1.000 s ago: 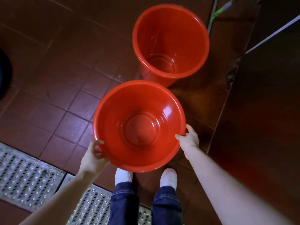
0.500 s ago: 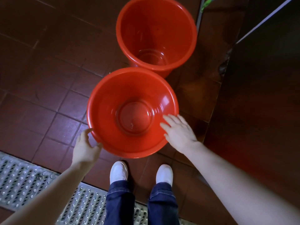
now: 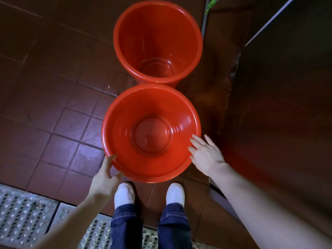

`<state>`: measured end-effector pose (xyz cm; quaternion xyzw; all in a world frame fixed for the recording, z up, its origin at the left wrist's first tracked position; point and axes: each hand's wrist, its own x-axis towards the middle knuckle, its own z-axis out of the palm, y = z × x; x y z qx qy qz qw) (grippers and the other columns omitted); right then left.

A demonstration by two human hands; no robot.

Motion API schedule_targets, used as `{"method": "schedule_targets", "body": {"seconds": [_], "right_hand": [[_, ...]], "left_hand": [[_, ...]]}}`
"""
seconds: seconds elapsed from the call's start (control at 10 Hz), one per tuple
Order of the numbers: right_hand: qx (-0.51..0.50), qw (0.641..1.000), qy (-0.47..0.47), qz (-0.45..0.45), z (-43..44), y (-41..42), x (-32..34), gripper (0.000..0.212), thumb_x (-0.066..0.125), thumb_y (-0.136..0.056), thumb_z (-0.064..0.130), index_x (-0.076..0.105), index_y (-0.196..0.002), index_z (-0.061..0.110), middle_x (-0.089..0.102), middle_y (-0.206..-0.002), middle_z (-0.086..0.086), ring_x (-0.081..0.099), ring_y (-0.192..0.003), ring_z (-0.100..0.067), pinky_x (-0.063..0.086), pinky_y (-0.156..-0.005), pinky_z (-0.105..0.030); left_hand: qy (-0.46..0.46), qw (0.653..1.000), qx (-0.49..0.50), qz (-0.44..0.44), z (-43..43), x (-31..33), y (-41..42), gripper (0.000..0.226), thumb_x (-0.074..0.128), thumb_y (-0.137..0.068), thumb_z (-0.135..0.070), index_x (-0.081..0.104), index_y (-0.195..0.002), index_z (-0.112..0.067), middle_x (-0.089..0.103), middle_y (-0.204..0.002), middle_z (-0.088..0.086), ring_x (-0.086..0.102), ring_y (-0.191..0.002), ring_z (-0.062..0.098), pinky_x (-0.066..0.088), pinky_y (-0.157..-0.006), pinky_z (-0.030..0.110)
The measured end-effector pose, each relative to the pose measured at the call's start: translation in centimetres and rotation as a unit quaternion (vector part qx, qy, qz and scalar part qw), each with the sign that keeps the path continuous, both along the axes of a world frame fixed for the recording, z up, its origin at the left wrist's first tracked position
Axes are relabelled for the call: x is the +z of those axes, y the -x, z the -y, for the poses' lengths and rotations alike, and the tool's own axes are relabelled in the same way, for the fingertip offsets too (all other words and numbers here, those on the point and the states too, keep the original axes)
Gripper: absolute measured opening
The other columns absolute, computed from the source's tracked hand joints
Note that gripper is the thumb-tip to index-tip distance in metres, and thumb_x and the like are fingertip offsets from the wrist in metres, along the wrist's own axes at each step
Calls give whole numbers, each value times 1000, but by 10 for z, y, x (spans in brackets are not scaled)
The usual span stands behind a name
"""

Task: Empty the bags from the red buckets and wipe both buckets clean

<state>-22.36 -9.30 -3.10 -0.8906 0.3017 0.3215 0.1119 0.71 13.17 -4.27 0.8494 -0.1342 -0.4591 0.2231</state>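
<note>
Left hand (image 3: 105,177) curled round the side of the near bucket (image 3: 122,126). Right hand (image 3: 206,155) just lay flat on its rim, fingers straight.

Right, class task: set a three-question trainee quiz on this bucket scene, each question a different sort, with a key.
1. True or false: a bag lies inside the near bucket.
2. The left hand and right hand are both at its rim. Which has straight fingers? A left, B right.
3. Fill in: the far bucket is ___ inside.
Key: 1 false; 2 B; 3 empty.
</note>
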Motion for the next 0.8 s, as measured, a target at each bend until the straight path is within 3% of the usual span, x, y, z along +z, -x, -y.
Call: {"method": "schedule_targets", "body": {"seconds": [0.1, 0.2, 0.4, 0.6, 0.7, 0.8], "right_hand": [[-16, 999, 0, -37, 5, 20, 3, 42, 36, -102, 35, 47, -141, 21, 23, -160, -3, 2, -151, -16, -1, -122, -42], [-27, 996, 1, -82, 9, 38, 5, 44, 35, -103, 37, 43, -143, 22, 19, -161, -3, 1, -151, -17, -1, -122, -43], [-57, 983, 13, -174, 18, 67, 10, 50, 30, -103, 40, 34, -149, 22, 12, -163, -4, 0, -151, -20, -1, -122, -45], [-64, 978, 6, -198, 28, 74, 14, 49, 32, -102, 35, 34, -149, 22, 14, -163, -4, 4, -151, -20, 1, -122, -47], [-79, 978, -11, -191, 32, 66, 16, 47, 34, -102, 36, 36, -147, 23, 19, -161, -4, 7, -150, -21, 2, -122, -46], [-94, 986, -5, -138, 48, 52, 24, 48, 36, -101, 39, 34, -147, 24, 22, -160, -3, 11, -150, -21, 3, -122, -44]], "left_hand": [[5, 1000, -23, -15, 15, -2, 13, 59, 67, -87, -24, 41, -137, -39, 57, -130, -4, 55, -118, 25, 41, -93, 35], [10, 998, -48, -33, 32, -2, 23, 57, 64, -87, -25, 40, -136, -40, 55, -117, -4, 55, -113, 22, 38, -87, 32], [5, 994, -83, -77, 63, -4, 48, 59, 64, -86, -27, 37, -134, -47, 55, -105, -21, 59, -110, 22, 41, -87, 31], [-14, 992, -107, -65, 90, -3, 59, 63, 63, -83, -28, 35, -137, -43, 52, -139, -1, 52, -117, 22, 36, -91, 30], [-41, 987, -143, -61, 96, 3, 54, 66, 62, -85, -31, 30, -142, -42, 50, -141, 8, 52, -121, 29, 37, -88, 31], [-32, 983, -183, 1, 116, 20, 38, 64, 61, -86, -29, 32, -142, -36, 54, -133, 9, 55, -112, 30, 38, -81, 30]]}}
